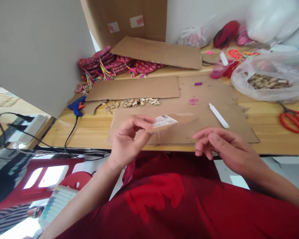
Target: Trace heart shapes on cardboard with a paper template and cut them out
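My left hand (129, 137) pinches a thin brown piece of cardboard with a white printed label (165, 121) between thumb and fingers, just above the table's near edge. The far end of that piece is blurred. To the right, my right hand (226, 146) hovers with loosely bent fingers apart and nothing visible in them. Beneath both hands lies a flat cardboard sheet (214, 99). On it rest a white marker-like tube (218, 115), a purple cap (198, 84) and a pink stain.
Loose peanuts (133, 103) lie behind the sheet, beside a cardboard strip (137, 89). A blue glue gun (77, 105) with a cord sits left. Red-handled scissors (292, 119) and a plastic bag of peanuts (267, 81) are right. Pink woven pieces (114, 66) are stacked at the back.
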A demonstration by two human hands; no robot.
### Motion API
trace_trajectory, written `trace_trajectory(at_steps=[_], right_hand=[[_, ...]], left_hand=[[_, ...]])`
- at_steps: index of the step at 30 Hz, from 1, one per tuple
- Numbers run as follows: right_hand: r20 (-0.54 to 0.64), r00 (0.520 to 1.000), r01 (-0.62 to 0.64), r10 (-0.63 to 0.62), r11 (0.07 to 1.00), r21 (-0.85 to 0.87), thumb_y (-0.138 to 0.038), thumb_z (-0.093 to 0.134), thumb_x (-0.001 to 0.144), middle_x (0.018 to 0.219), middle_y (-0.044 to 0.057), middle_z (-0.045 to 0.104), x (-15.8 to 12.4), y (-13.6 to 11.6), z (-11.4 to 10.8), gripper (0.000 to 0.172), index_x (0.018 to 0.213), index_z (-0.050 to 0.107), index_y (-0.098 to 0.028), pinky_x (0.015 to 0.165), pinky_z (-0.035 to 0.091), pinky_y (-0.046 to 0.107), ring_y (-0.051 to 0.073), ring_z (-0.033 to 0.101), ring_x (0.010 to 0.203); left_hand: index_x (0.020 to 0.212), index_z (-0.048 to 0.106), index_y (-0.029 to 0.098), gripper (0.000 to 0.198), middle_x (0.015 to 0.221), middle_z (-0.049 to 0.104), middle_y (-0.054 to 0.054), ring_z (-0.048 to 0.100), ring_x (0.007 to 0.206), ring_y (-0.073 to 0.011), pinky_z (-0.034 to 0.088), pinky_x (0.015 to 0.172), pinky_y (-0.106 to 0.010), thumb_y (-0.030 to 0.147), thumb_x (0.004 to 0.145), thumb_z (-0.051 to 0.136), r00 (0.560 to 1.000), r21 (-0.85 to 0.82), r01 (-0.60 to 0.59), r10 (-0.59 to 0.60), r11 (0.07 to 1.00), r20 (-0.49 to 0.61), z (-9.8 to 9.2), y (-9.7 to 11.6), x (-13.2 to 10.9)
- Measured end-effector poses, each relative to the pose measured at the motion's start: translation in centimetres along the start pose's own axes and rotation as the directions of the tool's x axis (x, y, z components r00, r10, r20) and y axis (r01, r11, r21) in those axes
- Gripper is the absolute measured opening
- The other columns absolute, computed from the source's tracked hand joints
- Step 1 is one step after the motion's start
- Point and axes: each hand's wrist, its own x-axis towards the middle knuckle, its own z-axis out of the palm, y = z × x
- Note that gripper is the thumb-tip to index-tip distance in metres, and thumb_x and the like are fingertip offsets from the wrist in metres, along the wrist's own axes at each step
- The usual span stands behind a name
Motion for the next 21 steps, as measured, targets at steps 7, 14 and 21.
trace_trajectory(at_steps=[7,14,21], right_hand=[[-0.100,0.963,-0.218,0.250,0.941,0.259,-0.056,0.078,0.086,0.065,-0.004,0.055,0.9,1.5,-0.8,0.038,0.094,0.065,-0.021,0.040,0.023,0.021,0.006,0.042,0.046],[-0.260,0.944,-0.172,0.203,0.976,0.136,-0.055,0.080,0.082,0.062,-0.006,0.057,1.0,1.3,-1.9,0.043,0.098,0.057,-0.023,0.035,0.029,0.021,0.008,0.047,0.043],[-0.225,0.953,-0.193,0.202,0.979,0.063,-0.057,0.075,0.086,0.060,-0.006,0.059,1.1,1.8,-2.5,0.042,0.098,0.055,-0.022,0.036,0.036,0.021,0.010,0.054,0.044]], left_hand=[[0.109,0.080,0.032,0.027,0.135,0.074,-0.008,0.065,0.134,-0.0277,0.052,0.113,-0.048,0.013,0.091,0.072,0.841,0.120,-0.346,0.251,0.930,0.479,2.4,-1.8,-0.7],[0.110,0.083,0.032,0.029,0.109,0.082,-0.010,0.076,0.109,-0.0276,0.059,0.100,-0.043,0.041,0.104,0.057,0.679,0.105,0.327,-0.311,0.939,0.666,-2.4,-1.3,-4.8],[0.123,0.079,0.040,0.046,0.121,0.080,-0.008,0.060,0.138,-0.0349,0.039,0.119,-0.052,0.060,0.100,0.044,0.610,0.684,0.358,-0.714,0.635,0.344,-7.8,-9.3,-12.7]])
